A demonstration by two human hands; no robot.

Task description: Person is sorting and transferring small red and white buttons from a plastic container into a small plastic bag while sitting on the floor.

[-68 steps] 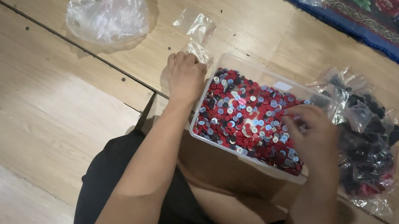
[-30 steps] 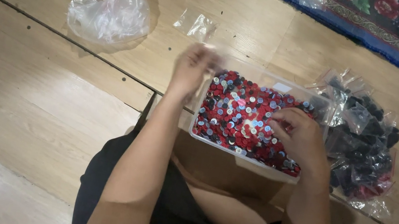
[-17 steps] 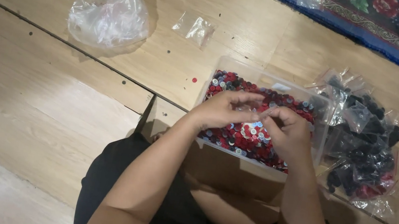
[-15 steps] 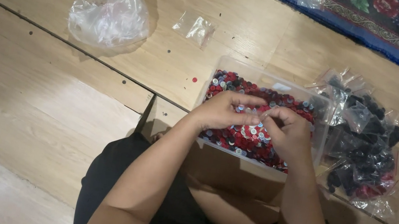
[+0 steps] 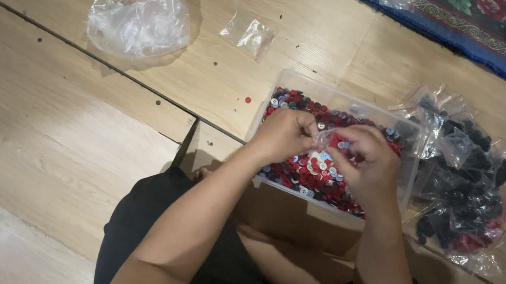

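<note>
Hands meet over the button tray, pinching a small clear bag between them.
Left hand (image 5: 283, 133) and right hand (image 5: 361, 155) both grip the clear bag (image 5: 325, 139) above the clear tray (image 5: 347, 100) of red buttons (image 5: 303, 172) on the floor; film looks light, limp, slippery, best held at its rim.

Mostly red buttons (image 5: 303, 172) fill a clear box (image 5: 344, 96).
</note>
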